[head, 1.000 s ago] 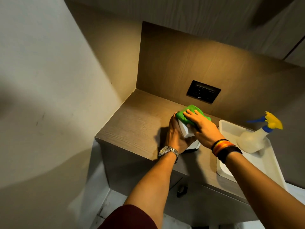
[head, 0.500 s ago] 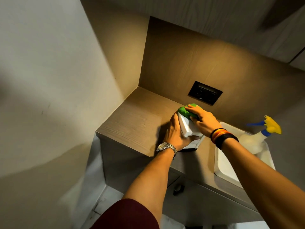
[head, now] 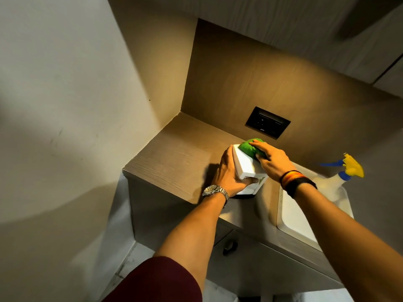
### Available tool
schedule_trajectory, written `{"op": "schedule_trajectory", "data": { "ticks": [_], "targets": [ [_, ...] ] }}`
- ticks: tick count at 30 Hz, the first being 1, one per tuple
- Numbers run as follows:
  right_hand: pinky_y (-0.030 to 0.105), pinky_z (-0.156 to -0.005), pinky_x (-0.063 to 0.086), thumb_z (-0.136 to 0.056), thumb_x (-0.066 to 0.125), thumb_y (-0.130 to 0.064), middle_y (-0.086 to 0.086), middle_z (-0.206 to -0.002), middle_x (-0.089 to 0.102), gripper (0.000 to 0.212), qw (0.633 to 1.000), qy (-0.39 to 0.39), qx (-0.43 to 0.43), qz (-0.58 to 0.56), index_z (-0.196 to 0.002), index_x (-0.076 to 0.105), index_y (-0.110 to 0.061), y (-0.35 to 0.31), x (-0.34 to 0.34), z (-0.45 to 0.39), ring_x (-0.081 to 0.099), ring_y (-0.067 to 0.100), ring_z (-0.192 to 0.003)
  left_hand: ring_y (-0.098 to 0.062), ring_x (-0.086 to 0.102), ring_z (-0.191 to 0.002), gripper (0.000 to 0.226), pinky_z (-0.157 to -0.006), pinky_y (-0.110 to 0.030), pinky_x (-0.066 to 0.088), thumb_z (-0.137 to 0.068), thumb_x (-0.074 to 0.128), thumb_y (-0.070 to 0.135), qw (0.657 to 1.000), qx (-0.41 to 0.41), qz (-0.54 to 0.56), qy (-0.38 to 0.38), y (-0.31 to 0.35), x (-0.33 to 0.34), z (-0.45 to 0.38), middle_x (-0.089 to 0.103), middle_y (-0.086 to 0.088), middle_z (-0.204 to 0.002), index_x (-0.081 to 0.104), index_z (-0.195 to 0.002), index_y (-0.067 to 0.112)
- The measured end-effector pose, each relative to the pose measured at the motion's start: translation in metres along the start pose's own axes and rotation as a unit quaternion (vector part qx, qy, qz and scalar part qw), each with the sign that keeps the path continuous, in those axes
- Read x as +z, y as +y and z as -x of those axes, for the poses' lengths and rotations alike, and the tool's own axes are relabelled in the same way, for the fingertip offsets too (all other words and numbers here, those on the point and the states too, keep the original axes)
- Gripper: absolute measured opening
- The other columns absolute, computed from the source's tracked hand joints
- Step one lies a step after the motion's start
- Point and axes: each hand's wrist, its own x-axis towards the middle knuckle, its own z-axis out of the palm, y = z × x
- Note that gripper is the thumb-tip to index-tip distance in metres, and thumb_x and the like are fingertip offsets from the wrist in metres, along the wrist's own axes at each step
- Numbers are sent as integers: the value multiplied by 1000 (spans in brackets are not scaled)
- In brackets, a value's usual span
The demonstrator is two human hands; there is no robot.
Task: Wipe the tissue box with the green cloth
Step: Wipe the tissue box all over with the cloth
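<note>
A white tissue box (head: 245, 165) stands on the wooden countertop (head: 176, 160), tilted with its top facing me. My left hand (head: 226, 174) grips the box's left side and holds it steady. My right hand (head: 272, 159) presses a bunched green cloth (head: 248, 147) against the far upper end of the box. Part of the cloth is hidden under my fingers. The box's right side is covered by my right hand.
A white tray (head: 290, 214) lies on the counter at the right, with a white spray bottle (head: 337, 182) with a yellow and blue trigger in it. A black wall socket (head: 267, 122) sits behind the box. Walls close the left and back.
My right hand and the green cloth have shifted along the far top of the box, exposing more white surface. The camera view has drifted slightly; my left hand keeps its grip.
</note>
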Motion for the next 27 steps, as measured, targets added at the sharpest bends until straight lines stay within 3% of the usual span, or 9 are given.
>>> {"op": "schedule_trajectory", "data": {
  "ticks": [5, 8, 12, 14, 16, 19, 22, 25, 27],
  "targets": [
    [49, -121, 26, -96, 48, 1, -1, -155, 43, 57, 1000, -6, -25, -7, -142, 50, -33, -12, 13, 7, 35, 27, -145, -31, 60, -118, 129, -90, -42, 57, -54, 93, 57, 999, 0, -35, -40, 3, -17, -1, 45, -7, -147, 15, -152, 29],
    [45, -120, 28, -97, 51, -1, -4, -155, 42, 57, 997, -40, -70, -19, -140, 53, -38, 0, 2, 42, 33, 21, -145, -28, 59, -121, 122, -94, -43, 57, -56, 95, 51, 997, 0, -23, -78, 9, -25, -2, 47, -5, -146, 19, -150, 32],
    [34, -102, 48, -101, 52, -18, -5, -139, 59, 42, 984, -6, -52, -170, -133, 57, -45, 14, -15, 98, 56, 15, -126, -28, 56, -129, 133, -103, -48, 53, -52, 96, 55, 991, -12, -38, -128, 11, -40, -7, 49, -3, -150, 12, -155, 38],
    [35, -96, 52, -102, 51, -21, -4, -131, 65, 37, 949, 84, -18, -303, -133, 58, -39, 21, -7, 123, 61, 16, -120, -26, 51, -136, 132, -110, -50, 48, -55, 98, 50, 988, -2, -34, -150, 9, -49, -12, 48, -2, -153, 14, -156, 39],
    [38, -101, 51, -101, 51, -17, -3, -130, 66, 36, 896, 170, 40, -407, -135, 59, -30, 29, 11, 136, 61, 17, -122, -23, 46, -140, 130, -114, -53, 43, -57, 99, 42, 984, 12, -31, -177, 8, -57, -20, 48, -1, -154, 17, -156, 38],
    [47, -107, 48, -101, 52, -13, 4, -134, 63, 37, 833, 247, 120, -480, -136, 59, -21, 26, 40, 134, 58, 23, -125, -27, 29, -152, 135, -121, -54, 32, -62, 90, 59, 975, 19, -113, -193, 17, -69, -27, 25, -4, -168, 4, -162, 32],
    [41, -109, 44, -101, 53, -17, 1, -137, 60, 38, 810, 304, 166, -472, -138, 57, -21, 10, 59, 120, 55, 22, -127, -22, 18, -156, 106, -124, -48, 23, -81, 59, 75, 966, 89, -197, -141, 41, -65, -29, 15, -1, -172, 8, -163, 30],
    [29, -104, 45, -100, 54, -18, 2, -137, 59, 40, 787, 319, 170, -500, -140, 54, -16, -10, 77, 110, 55, 19, -126, -21, 20, -156, 67, -127, -44, 21, -102, 38, 55, 940, 134, -269, -161, 69, -39, -28, 30, -5, -167, 27, -161, 25],
    [19, -97, 47, -99, 58, -21, -2, -135, 60, 44, 787, 307, 156, -513, -143, 51, -18, -18, 87, 107, 57, 7, -121, -24, 20, -156, 53, -125, -42, 21, -109, 33, 39, 915, 130, -333, -186, 76, -21, -30, 34, -6, -165, 34, -158, 19]
  ]
}}
